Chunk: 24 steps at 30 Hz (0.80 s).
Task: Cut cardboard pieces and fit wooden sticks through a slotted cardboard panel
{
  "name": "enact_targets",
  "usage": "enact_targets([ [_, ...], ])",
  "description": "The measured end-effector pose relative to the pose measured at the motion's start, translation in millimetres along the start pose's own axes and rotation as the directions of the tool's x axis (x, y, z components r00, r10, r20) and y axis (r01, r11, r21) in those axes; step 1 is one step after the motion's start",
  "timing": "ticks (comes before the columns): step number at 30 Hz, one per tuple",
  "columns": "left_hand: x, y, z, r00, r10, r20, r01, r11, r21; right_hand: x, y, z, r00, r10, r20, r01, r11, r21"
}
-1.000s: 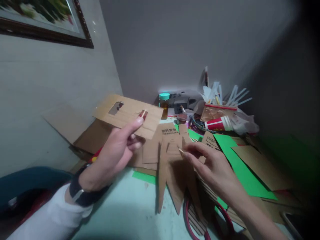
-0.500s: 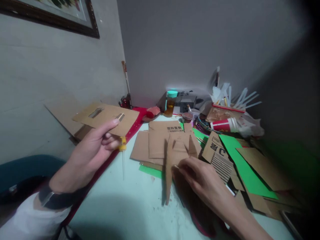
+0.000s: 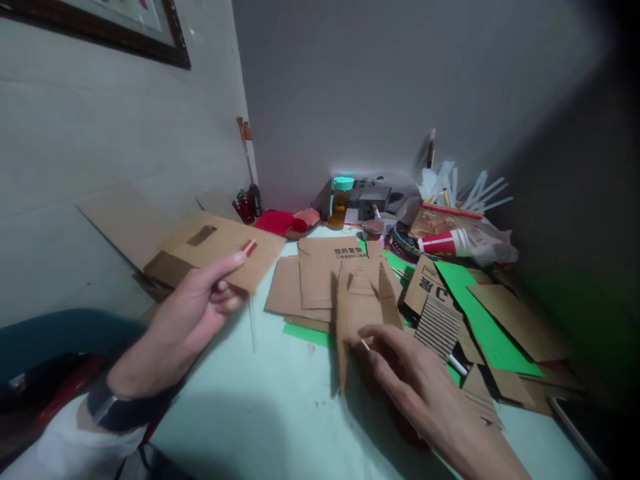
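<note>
My left hand point(image 3: 193, 310) is raised over the table's left side, thumb and finger pinching a short thin wooden stick point(image 3: 251, 244). Below its curled fingers hangs a thin metal shaft point(image 3: 253, 327); the handle is hidden now. Close to the near end of a folded cardboard piece point(image 3: 365, 303) with raised, pointed sides, my right hand point(image 3: 407, 370) has a small pale stick point(image 3: 366, 345) between thumb and forefinger. I cannot tell whether the stick touches the cardboard.
Flat cardboard sheets point(image 3: 284, 287) lie beneath the folded piece. On the right are green sheets point(image 3: 493, 327) and cardboard scraps. Farther back stand a bottle point(image 3: 340, 205) with a turquoise lid and a tipped red-and-white cup point(image 3: 443, 242). A cardboard sheet with cut-outs point(image 3: 225, 233) leans at the left.
My right hand has shifted slightly down and right, and a pale stick now shows in its fingers. A yellow handle under my left hand is no longer visible. The view has shifted a little.
</note>
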<state>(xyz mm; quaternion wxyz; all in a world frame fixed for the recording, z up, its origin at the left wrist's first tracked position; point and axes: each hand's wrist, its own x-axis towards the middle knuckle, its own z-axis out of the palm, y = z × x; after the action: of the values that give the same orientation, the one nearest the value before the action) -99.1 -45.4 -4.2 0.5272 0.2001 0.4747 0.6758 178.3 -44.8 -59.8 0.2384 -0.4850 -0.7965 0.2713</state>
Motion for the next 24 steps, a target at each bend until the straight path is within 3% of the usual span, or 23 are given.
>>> enact_targets([
  [6,-14,-34,7.1,0.966,-0.175,0.188,0.135,0.968,0.211,6,2,-8,0.997,-0.033,-0.066,0.04,0.994,0.103],
  [10,-21,-48,12.4,0.954,-0.192,0.231,0.127,0.955,0.268,2,10,-6,0.997,-0.012,-0.076,0.018,0.996,0.085],
  [13,-21,-52,14.1,0.95,-0.195,0.246,0.12,0.95,0.288,-3,15,-2,1.0,-0.009,-0.021,0.01,0.999,0.035],
  [18,-12,-46,13.1,0.965,-0.116,0.237,0.052,0.965,0.258,-4,20,7,0.999,-0.027,0.034,0.026,1.0,0.011],
  [24,1,-15,5.2,0.982,0.066,0.175,-0.094,0.983,0.156,1,21,9,0.991,-0.068,0.114,0.067,0.998,0.011],
])
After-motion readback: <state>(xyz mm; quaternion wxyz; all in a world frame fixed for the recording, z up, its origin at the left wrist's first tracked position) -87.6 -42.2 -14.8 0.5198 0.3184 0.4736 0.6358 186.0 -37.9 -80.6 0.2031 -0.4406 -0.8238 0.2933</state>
